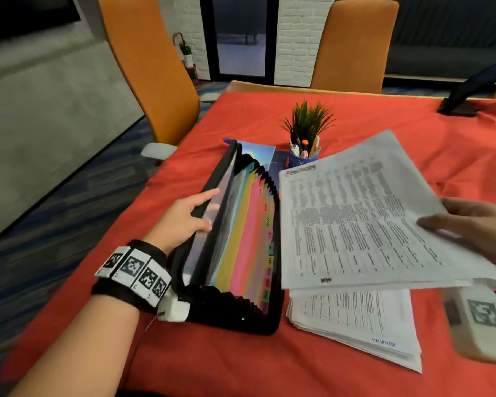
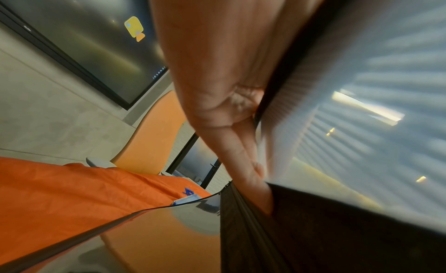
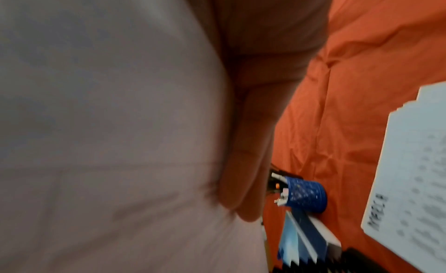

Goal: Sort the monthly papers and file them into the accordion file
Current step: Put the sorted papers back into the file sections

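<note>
A black accordion file (image 1: 241,316) lies open on the red tablecloth, its coloured month-tabbed dividers (image 1: 249,239) fanned out. My left hand (image 1: 189,216) grips the file's raised front flap (image 1: 212,196), thumb inside, fingers along the outer edge; the left wrist view shows those fingers (image 2: 241,153) against the flap (image 2: 337,229). My right hand (image 1: 467,224) pinches a lifted bundle of printed papers (image 1: 355,219) at its right edge, thumb on top, held just right of the file. In the right wrist view the fingers (image 3: 253,162) lie under the sheet (image 3: 108,124). A paper stack (image 1: 355,322) lies beneath.
A blue pen cup (image 1: 302,157) and a small potted plant (image 1: 308,121) stand behind the file, by a blue booklet (image 1: 259,153). A dark tablet on a stand (image 1: 470,90) sits far right. Two orange chairs (image 1: 152,70) stand at the table's far side.
</note>
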